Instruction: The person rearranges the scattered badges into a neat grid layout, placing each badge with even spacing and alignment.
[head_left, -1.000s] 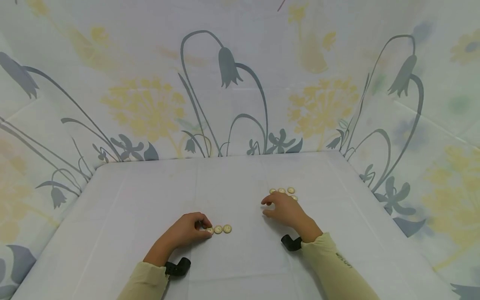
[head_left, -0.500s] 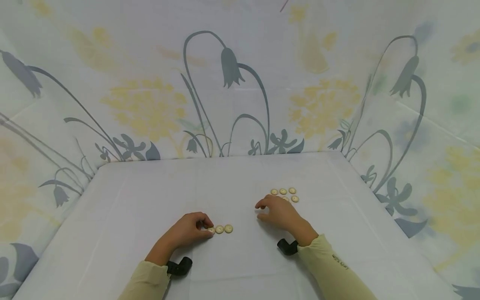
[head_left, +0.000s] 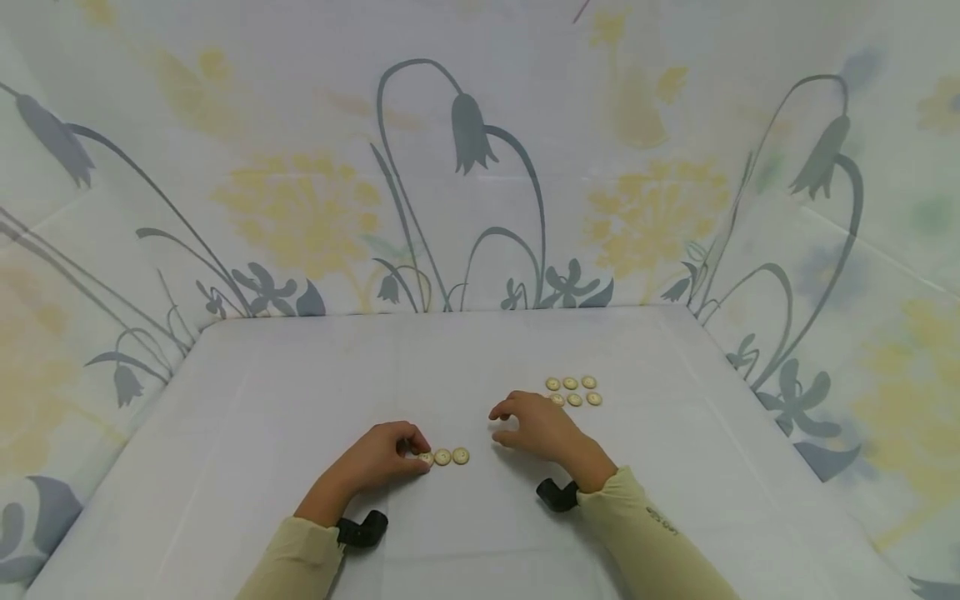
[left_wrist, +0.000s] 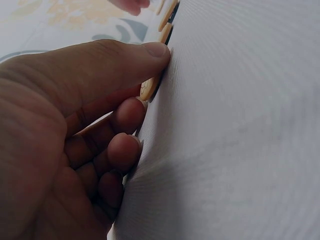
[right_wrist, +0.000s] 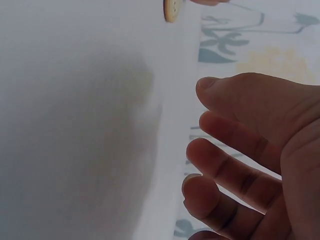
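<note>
Three cream buttons lie in a row on the white table [head_left: 480,533]. My left hand [head_left: 416,453] pinches the leftmost button [head_left: 426,457] between thumb and curled fingers; the other two buttons [head_left: 452,456] lie just right of it. In the left wrist view the pinched button [left_wrist: 148,90] stands on edge against the cloth under my left hand's [left_wrist: 146,75] thumb. My right hand [head_left: 497,425] hovers right of the row with loosely curled fingers and holds nothing. It is equally empty in its wrist view [right_wrist: 200,117], with one button [right_wrist: 172,10] at the top edge.
Several more cream buttons [head_left: 573,392] sit in two short rows behind my right hand. Floral cloth walls [head_left: 465,167] close the table in at the back and on both sides. Black wrist mounts [head_left: 362,530] rest near the front.
My right hand has moved left, away from the cluster of buttons and toward the row of three. My left hand has kept its pinch on the leftmost button.
</note>
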